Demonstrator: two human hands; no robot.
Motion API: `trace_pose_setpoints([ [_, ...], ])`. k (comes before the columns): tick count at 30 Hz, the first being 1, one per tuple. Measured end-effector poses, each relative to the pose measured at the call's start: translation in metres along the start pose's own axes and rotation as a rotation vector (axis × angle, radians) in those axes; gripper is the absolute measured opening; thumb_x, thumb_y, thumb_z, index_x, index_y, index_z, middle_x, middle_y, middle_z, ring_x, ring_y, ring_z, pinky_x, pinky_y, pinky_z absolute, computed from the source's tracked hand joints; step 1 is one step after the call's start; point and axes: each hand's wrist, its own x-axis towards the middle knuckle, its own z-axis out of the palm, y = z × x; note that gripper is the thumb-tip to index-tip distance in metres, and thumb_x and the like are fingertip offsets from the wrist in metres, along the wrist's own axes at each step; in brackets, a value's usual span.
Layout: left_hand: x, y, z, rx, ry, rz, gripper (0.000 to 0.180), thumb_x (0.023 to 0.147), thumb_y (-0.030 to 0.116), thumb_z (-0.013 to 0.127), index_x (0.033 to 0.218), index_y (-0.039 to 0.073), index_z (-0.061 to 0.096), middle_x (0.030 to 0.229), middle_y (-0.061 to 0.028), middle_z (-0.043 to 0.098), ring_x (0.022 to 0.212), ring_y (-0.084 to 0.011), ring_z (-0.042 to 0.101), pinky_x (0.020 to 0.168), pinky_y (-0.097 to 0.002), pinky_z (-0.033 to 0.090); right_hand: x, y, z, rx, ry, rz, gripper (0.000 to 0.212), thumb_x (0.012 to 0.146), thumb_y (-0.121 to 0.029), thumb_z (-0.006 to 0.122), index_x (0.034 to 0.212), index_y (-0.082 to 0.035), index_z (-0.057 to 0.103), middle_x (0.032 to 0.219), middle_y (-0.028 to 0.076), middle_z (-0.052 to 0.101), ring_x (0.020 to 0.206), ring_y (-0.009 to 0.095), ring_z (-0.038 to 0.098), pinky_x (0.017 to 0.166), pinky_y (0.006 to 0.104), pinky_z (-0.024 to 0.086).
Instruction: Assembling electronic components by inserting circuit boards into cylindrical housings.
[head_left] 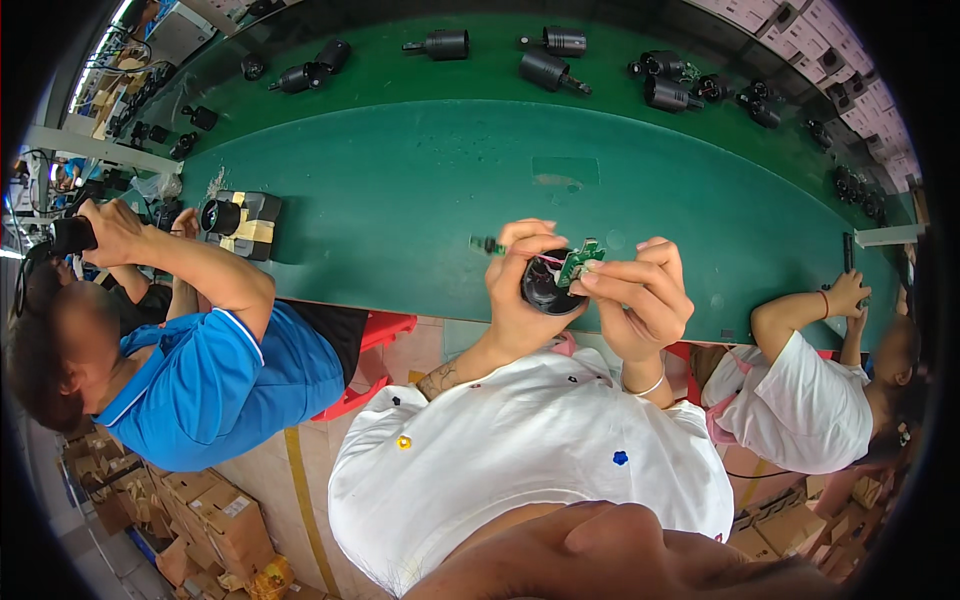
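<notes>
Over the near edge of the green bench, my left hand (520, 290) is wrapped round a black cylindrical housing (548, 292), its open end turned up. A small green circuit board (580, 260) stands at the mouth of that housing, pinched between the thumb and fingers of my right hand (645, 298). Thin wires (550, 262), some reddish and white, show at the opening beside the board. Another small green piece (487, 244) sticks out to the left of my left fingers; what it joins to is hidden.
Several black cylindrical units (545, 70) lie along the bench's far strip. To the left, a black block with yellow tape (255, 225) holds a round part. A co-worker in blue (230, 390) sits at left, another in white (800, 400) at right. Cardboard boxes (215, 515) stand behind.
</notes>
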Motion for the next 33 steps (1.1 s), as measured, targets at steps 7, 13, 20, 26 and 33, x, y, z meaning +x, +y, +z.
trace_pose_setpoints([
  [7, -0.004, 0.009, 0.011, -0.117, 0.074, -0.235, 0.07, 0.055, 0.006, 0.084, 0.119, 0.004, 0.056, 0.108, -0.0131, 0.059, 0.094, -0.0267, 0.057, 0.08, -0.0367, 0.049, -0.002, 0.002, 0.003, 0.036, 0.031, 0.017, 0.016, 0.068, -0.003, 0.077, 0.08, -0.013, 0.078, 0.087, -0.003, 0.073, 0.072, 0.014, 0.045, 0.072, 0.0298, 0.042],
  [13, 0.007, 0.016, 0.008, 0.086, 0.048, -0.101, 0.067, 0.058, 0.006, 0.086, 0.116, 0.007, 0.052, 0.103, -0.0093, 0.056, 0.092, -0.0234, 0.056, 0.084, -0.0357, 0.05, -0.003, 0.003, -0.001, 0.079, 0.01, 0.022, 0.017, 0.068, -0.002, 0.076, 0.081, -0.013, 0.078, 0.087, -0.002, 0.072, 0.072, 0.014, 0.044, 0.071, 0.0293, 0.042],
  [20, 0.005, 0.002, 0.018, -0.058, 0.239, 0.018, 0.052, 0.063, 0.012, 0.082, 0.107, 0.008, 0.055, 0.099, -0.0072, 0.052, 0.092, -0.0238, 0.049, 0.084, -0.0419, 0.05, -0.004, -0.006, -0.005, 0.104, -0.091, -0.004, 0.018, 0.069, 0.0, 0.074, 0.082, -0.012, 0.078, 0.085, -0.003, 0.071, 0.071, 0.014, 0.044, 0.071, 0.028, 0.041],
  [26, -0.001, 0.002, 0.021, -0.029, 0.293, 0.02, 0.047, 0.066, 0.015, 0.082, 0.104, 0.009, 0.055, 0.099, -0.0069, 0.048, 0.09, -0.0236, 0.046, 0.084, -0.0442, 0.051, -0.001, -0.013, -0.006, 0.134, -0.155, 0.068, 0.02, 0.065, 0.006, 0.072, 0.077, -0.01, 0.076, 0.084, -0.001, 0.072, 0.069, 0.015, 0.042, 0.071, 0.0286, 0.04],
  [33, -0.003, 0.004, 0.022, 0.144, 0.333, 0.089, 0.047, 0.065, 0.011, 0.079, 0.104, 0.009, 0.055, 0.1, -0.007, 0.048, 0.09, -0.0242, 0.046, 0.083, -0.045, 0.05, 0.004, -0.018, -0.006, 0.07, -0.262, 0.084, 0.026, 0.059, 0.012, 0.063, 0.074, -0.005, 0.074, 0.084, 0.0, 0.071, 0.068, 0.015, 0.041, 0.067, 0.0263, 0.039],
])
